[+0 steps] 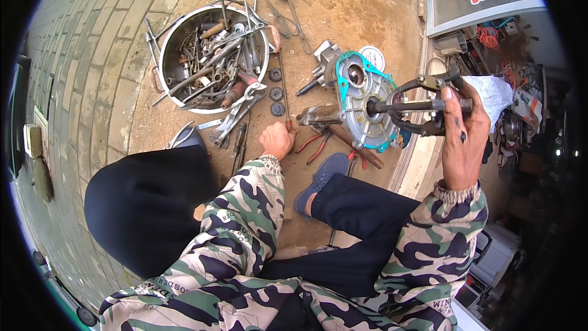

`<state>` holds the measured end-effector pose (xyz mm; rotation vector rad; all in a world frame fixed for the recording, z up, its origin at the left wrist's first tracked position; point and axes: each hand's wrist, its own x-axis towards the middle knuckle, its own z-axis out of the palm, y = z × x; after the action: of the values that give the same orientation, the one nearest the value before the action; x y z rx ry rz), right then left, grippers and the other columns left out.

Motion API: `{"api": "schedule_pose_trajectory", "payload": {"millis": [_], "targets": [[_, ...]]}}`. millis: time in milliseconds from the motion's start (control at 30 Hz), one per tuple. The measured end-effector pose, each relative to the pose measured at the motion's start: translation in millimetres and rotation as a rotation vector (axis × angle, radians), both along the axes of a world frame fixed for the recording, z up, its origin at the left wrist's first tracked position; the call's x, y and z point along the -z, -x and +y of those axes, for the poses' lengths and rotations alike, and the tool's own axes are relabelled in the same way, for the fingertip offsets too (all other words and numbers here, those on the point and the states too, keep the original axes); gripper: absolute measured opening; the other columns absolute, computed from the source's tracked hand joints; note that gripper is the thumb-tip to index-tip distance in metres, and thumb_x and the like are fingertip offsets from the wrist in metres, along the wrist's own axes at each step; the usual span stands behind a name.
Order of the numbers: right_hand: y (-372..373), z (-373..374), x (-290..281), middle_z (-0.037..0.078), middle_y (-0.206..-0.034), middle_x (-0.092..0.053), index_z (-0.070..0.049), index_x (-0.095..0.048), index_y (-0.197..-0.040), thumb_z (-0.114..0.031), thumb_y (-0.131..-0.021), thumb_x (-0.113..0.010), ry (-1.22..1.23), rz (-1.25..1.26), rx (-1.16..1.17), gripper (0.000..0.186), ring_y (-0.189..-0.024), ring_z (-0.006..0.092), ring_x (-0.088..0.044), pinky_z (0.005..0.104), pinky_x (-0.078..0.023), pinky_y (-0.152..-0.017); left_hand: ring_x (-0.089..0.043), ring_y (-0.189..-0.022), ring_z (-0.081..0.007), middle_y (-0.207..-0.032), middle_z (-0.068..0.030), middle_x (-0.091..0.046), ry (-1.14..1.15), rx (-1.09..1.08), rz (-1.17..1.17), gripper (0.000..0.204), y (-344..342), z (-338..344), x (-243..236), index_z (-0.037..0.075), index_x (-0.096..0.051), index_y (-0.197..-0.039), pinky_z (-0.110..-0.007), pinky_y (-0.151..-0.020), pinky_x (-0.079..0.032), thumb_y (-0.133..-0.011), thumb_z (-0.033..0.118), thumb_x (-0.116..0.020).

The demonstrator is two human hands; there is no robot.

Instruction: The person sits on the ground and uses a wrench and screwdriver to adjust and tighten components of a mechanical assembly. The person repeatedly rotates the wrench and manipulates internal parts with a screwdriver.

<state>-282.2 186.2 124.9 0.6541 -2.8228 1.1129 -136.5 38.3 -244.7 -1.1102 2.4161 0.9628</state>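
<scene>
Your right hand [463, 129] reached out, fingers and thumb clamped on the black puller [422, 125] against the grey casing [358, 110], near the concrete's [364, 18] right edge. Your left hand [277, 140] sat low, fist closed round an orange-handled rod [289, 124]. Tool bowl [172, 52] stood by the left edge, gears [276, 94] between, red-handled pliers [318, 152] crowding the casing.

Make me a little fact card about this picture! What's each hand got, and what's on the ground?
Right hand: holding a black puller
Puller tip: at the casing
Casing: grey metal, teal edges
Left hand: at a thin tool's red handle; grip unclear
Bowl: round, metal, full of tools
Gears: three, dark, in a row
Pliers: red handles, near the shoe
</scene>
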Motion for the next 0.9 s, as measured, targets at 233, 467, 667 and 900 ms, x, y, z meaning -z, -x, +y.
{"api": "schedule_pose_trajectory", "payload": {"millis": [233,467,667,900], "targets": [[-6.4,-9.0,-6.0,0.016,-0.112,-0.070,0.010,-0.060,-0.128,-0.023,-0.102,-0.063,-0.038,0.002,0.028,0.042,-0.103,0.0180,-0.063,0.0315,-0.048,-0.096,-0.073,-0.096,-0.0406,-0.099,-0.0242,-0.074,0.022,0.049,-0.060,0.036,21.9,-7.8,25.6,0.001,-0.076,-0.095,-0.048,-0.084,-0.057,-0.081,0.034,-0.076],[-7.6,-16.9,-5.4,0.013,-0.108,-0.071,0.010,-0.059,-0.130,-0.022,-0.103,-0.062,0.000,-0.029,0.019,0.041,-0.096,0.0134,-0.062,0.0272,-0.049,-0.089,-0.072,-0.097,-0.0406,-0.099,-0.0234,-0.075,-0.039,-0.192,-0.093,0.031,34.0,-3.9,22.3,0.001,-0.076,-0.096,-0.047,-0.088,-0.057,-0.081,0.028,-0.072],[-8.2,-10.4,-5.3,0.014,-0.107,-0.068,0.009,-0.059,-0.128,-0.017,-0.100,-0.066,0.080,-0.040,0.033,0.039,-0.100,0.0165,-0.060,0.0303,-0.049,-0.089,-0.073,-0.089,-0.0383,-0.094,-0.0219,-0.075,-0.339,-0.313,0.045,0.041,36.6,-16.6,-2.3,-0.001,-0.073,-0.093,-0.045,-0.082,-0.056,-0.078,0.038,-0.074],[6.1,-8.8,6.0,0.018,-0.078,-0.066,0.006,-0.066,-0.105,-0.019,-0.097,-0.066,0.004,0.030,0.044,0.027,-0.071,0.0257,-0.064,0.0383,-0.051,-0.070,-0.060,-0.059,-0.0171,-0.071,-0.0108,-0.063,-0.826,-0.447,0.295,0.031,-23.2,-41.6,-7.2,-0.002,-0.063,-0.087,-0.035,-0.050,-0.046,-0.097,0.026,-0.060]]}}
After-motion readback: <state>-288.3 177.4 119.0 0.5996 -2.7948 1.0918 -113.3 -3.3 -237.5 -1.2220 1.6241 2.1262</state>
